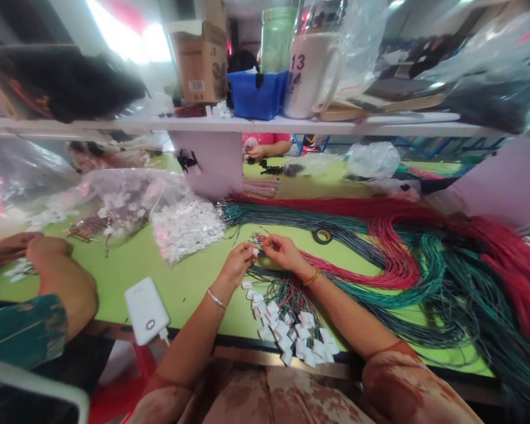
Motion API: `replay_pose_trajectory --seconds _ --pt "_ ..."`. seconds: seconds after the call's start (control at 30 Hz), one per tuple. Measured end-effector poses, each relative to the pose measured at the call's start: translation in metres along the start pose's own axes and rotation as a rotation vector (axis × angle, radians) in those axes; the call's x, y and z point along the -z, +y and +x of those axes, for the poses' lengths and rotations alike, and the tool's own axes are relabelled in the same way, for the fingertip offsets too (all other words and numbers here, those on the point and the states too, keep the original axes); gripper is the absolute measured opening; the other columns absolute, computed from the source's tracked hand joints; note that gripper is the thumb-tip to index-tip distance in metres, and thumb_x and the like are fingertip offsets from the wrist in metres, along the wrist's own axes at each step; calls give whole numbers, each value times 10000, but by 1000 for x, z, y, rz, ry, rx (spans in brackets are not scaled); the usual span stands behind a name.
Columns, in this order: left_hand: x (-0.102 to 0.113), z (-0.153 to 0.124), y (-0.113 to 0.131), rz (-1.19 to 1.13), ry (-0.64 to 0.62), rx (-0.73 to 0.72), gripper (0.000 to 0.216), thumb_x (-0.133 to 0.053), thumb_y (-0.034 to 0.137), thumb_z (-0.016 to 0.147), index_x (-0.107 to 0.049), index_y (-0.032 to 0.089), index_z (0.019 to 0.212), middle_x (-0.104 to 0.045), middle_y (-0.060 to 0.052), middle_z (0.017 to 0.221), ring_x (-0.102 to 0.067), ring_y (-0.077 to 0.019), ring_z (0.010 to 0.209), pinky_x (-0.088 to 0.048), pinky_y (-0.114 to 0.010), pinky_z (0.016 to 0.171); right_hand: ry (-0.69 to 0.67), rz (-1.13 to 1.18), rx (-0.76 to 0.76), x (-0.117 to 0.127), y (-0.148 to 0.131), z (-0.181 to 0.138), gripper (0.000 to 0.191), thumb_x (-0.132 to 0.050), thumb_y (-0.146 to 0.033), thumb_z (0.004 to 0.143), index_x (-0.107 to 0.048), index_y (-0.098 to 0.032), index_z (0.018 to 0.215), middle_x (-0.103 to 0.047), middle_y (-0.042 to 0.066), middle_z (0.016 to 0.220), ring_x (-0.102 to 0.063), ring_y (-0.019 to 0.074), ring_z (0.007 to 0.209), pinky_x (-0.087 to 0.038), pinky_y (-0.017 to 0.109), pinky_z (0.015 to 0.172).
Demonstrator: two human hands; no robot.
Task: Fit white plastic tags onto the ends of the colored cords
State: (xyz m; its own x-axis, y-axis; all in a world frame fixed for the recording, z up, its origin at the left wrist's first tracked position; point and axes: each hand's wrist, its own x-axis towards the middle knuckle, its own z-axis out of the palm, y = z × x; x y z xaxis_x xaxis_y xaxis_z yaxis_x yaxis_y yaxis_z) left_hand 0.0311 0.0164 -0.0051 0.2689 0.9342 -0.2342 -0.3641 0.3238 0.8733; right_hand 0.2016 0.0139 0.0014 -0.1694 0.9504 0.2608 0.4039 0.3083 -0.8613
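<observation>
My left hand (239,262) pinches a small white plastic connector (255,251) over the green table. Close beside it, the fingers of my right hand (283,252) are pressed together at the tips of thin wires (258,237); which wire they grip is too small to make out. Below both hands lies a pile of white connectors (285,335) fitted on red, green and black wires. Long bundles of red wires (357,277) and green wires (428,277) run off to the right. A clear bag of loose white connectors (188,229) lies left of my hands.
A white power bank (146,310) with a cable lies at the front left. A roll of black tape (322,236) sits behind my right hand. A co-worker's arm (62,271) rests at the left. The shelf (159,124) above holds a blue bin (257,94) and a white mug (311,76).
</observation>
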Motion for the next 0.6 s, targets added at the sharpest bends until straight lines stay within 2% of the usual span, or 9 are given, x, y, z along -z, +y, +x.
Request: replay_pose_trajectory --seconds 0.23,0.47,0.6 --pt "4 3 -2 -29 -26 -10 261 -771 306 638 -627 139 778 -583 -19 756 -519 -93 669 -434 -216 633 30 -94 42 -1 3 -9 106 -547 -269 738 -588 -171 742 -603 10 687 -480 122 602 -371 225 581" --pt "3 3 -4 -55 -46 -13 263 -791 293 626 -645 132 774 -585 -9 754 -517 -77 657 -418 -198 618 22 -176 106 -3 4 -8 77 -539 -244 742 -579 -178 741 -593 11 688 -477 127 612 -361 234 597" --pt "-1 4 -9 -40 -16 -3 274 -799 294 611 -636 131 760 -578 2 708 -515 -70 630 -413 -198 612 11 -241 164 -6 5 -9 85 -545 -257 760 -565 -179 733 -574 14 677 -460 128 607 -348 241 604"
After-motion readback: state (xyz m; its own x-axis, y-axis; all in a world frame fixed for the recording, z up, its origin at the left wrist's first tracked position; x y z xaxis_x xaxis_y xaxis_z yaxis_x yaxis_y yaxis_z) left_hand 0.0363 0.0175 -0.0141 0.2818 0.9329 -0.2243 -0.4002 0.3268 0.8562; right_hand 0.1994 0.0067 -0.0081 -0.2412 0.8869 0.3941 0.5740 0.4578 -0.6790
